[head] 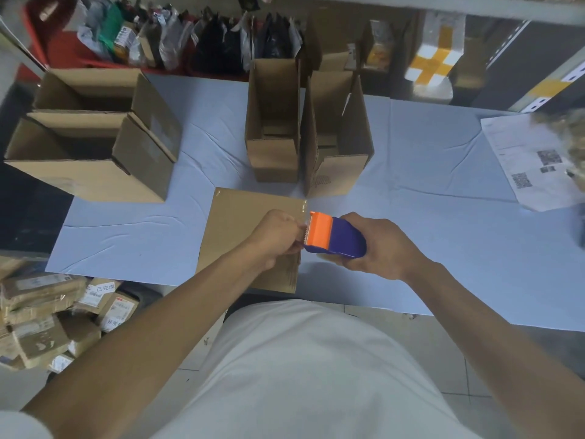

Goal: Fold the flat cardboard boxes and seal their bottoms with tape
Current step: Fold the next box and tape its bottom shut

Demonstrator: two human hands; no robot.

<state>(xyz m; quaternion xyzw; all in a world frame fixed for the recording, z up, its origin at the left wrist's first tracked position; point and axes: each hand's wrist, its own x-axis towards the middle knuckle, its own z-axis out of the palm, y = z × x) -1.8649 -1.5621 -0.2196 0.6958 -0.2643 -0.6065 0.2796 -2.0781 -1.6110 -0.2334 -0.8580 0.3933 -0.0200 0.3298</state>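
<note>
I hold the tape dispenser point(335, 237) wrapped in my right hand point(380, 245) at the box point(247, 223) bottom's right edge, near the desk point(443, 217) front. My left hand point(275, 239) fingers pinch the tape end, likely to start the seal.

Parcel-packing station in a shipping or warehouse area. Evidence: open brown cardboard boxes point(95, 147) on a pale blue-covered worktop point(443, 217), taped labelled parcels point(47, 318) stacked on the floor, bagged packages point(190, 39) behind, printed sheet with QR codes point(525, 160).
</note>
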